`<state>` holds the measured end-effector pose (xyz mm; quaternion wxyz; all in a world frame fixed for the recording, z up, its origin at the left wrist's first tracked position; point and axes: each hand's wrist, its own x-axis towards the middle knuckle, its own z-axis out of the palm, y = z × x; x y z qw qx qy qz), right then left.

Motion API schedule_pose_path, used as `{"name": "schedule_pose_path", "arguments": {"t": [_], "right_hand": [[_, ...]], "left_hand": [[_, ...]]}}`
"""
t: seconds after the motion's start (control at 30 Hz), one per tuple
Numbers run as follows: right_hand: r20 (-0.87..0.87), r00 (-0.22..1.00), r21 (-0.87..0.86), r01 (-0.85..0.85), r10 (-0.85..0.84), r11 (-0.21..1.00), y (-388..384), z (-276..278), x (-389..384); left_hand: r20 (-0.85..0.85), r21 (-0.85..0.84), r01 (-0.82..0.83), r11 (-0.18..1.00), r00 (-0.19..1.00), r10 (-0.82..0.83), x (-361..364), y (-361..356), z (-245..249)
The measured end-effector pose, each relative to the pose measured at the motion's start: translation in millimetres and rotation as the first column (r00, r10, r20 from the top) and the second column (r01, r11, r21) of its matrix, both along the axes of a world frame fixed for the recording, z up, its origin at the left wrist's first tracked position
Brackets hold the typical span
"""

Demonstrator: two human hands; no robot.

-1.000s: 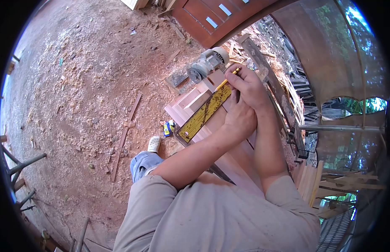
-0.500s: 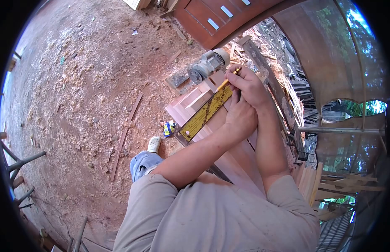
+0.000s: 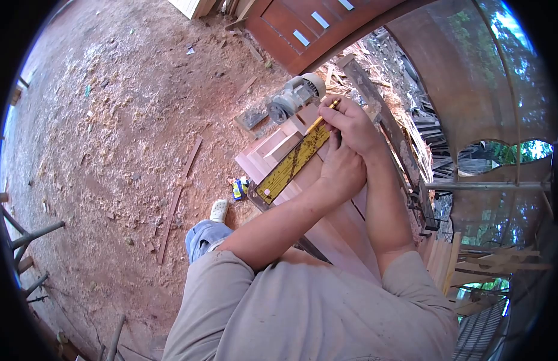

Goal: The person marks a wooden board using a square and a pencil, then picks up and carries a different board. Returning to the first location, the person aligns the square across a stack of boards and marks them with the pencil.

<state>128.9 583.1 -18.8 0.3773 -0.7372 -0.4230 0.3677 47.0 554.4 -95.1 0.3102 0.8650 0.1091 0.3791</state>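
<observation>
My left hand [image 3: 344,169] is closed around the upper end of a worn yellow measuring blade [image 3: 291,165], which lies slantwise across pale wooden boards [image 3: 327,225]. The part of the tool under those fingers is hidden. Just above, my right hand [image 3: 353,125] pinches a yellow pencil [image 3: 334,104] over the blade's upper end. Its point cannot be made out clearly. My wrists are close together, with the right hand beyond the left.
A grey electric motor [image 3: 295,97] stands beyond the boards. A reddish wooden door panel [image 3: 291,36] is at the top. Shavings cover the ground [image 3: 128,150] at left. Metal bars [image 3: 38,233] stick out at far left, and a blue-and-yellow packet [image 3: 240,188] lies beside the boards.
The view has shifted slightly. My right hand and the pencil have moved a little to the left; my left hand still grips the yellow blade.
</observation>
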Motion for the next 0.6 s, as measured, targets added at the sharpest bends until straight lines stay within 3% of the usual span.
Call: {"name": "schedule_pose_path", "arguments": {"t": [0.03, 0.17, 0.27, 0.33, 0.37, 0.43, 0.47, 0.53, 0.6], "right_hand": [[0.004, 0.998, 0.009, 0.055, -0.055, 0.998, 0, 1, 0], [0.042, 0.998, 0.021, 0.055, -0.056, 0.998, 1, 2, -1], [0.068, 0.997, -0.031, -0.041, 0.043, 0.999, 2, 2, 5], [0.164, 0.986, -0.033, 0.003, 0.003, 0.999, 5, 3, 11], [0.166, 0.986, -0.03, 0.002, 0.002, 1.0, 6, 3, 9], [0.08, 0.994, -0.086, -0.072, 0.079, 0.994, 6, 2, -1], [0.081, 0.994, -0.085, -0.071, 0.077, 0.994, 7, 5, 1], [0.16, 0.985, -0.098, -0.043, 0.059, 0.994, 10, 11, 5], [0.162, 0.985, -0.05, -0.05, 0.058, 0.997, 10, 5, 5]], "left_hand": [[0.01, 0.04, -0.055, 0.998, 0.998, 0.054, -1, 0, 1], [-0.028, 0.015, -0.009, 1.0, 1.0, 0.01, -3, -1, 3], [-0.128, 0.002, 0.021, 1.0, 0.992, -0.021, -9, 3, 11], [-0.355, 0.023, 0.116, 0.993, 0.93, -0.101, -11, 8, 17], [-0.353, 0.027, 0.116, 0.993, 0.93, -0.099, -5, 5, 9], [-0.024, -0.01, -0.052, 0.999, 0.998, 0.051, 11, -8, -14], [-0.024, -0.01, -0.05, 0.999, 0.998, 0.049, 7, -5, -9], [-0.246, 0.058, 0.02, 0.998, 0.969, -0.005, -7, 4, 9], [-0.185, 0.057, -0.001, 0.998, 0.983, 0.011, -2, 1, 1]]}}
